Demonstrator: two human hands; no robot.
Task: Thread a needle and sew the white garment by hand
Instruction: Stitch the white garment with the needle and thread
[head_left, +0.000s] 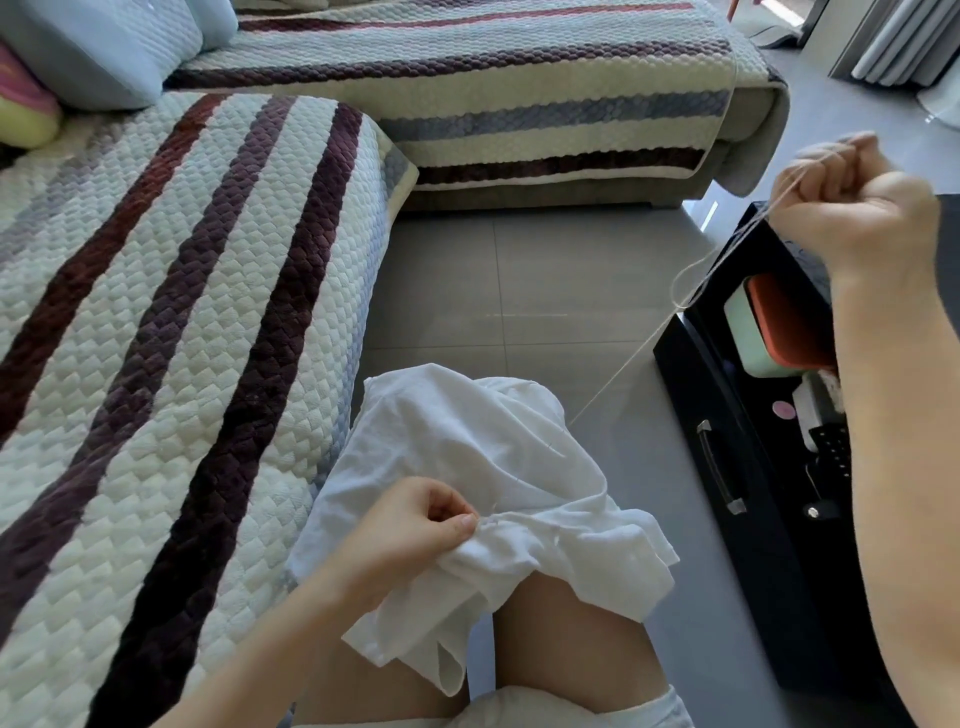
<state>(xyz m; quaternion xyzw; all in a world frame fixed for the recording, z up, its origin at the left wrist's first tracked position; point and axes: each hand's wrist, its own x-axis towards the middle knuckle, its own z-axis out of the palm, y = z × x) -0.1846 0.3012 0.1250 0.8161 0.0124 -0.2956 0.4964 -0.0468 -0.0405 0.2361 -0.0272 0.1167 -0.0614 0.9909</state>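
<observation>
Setting: person seated on a sofa with a quilted striped cover (182, 312), grey floor tiles (519, 286) ahead.
White garment (493, 457): bunched and draped over the left knee, with one edge hanging down between the bare thighs.
Left hand (415, 525): low, near the middle of the view; thumb and curled fingers pinch a gathered fold of the garment.
Right hand (857, 208): raised high at the right edge with the forearm upright, clenched around the thread.
Thread (623, 368): pale, running in a taut line from the garment's far right edge up to the right hand. A slack loop hangs beside that line partway up, and a further strand continues above the fist towards the sofa corner.
Needle: too small to make out, so I cannot tell if it is in the right fist.
Black cabinet (691, 374): on the floor just right of the legs, with a metal drawer handle (719, 467) on its near face.
Cabinet top: an orange-lidded pale green box (779, 322) and small items behind the right forearm, partly hidden.
Cushions: light blue cushion (104, 47) at far left on the sofa, with a pink and yellow one (23, 111) beside it.
</observation>
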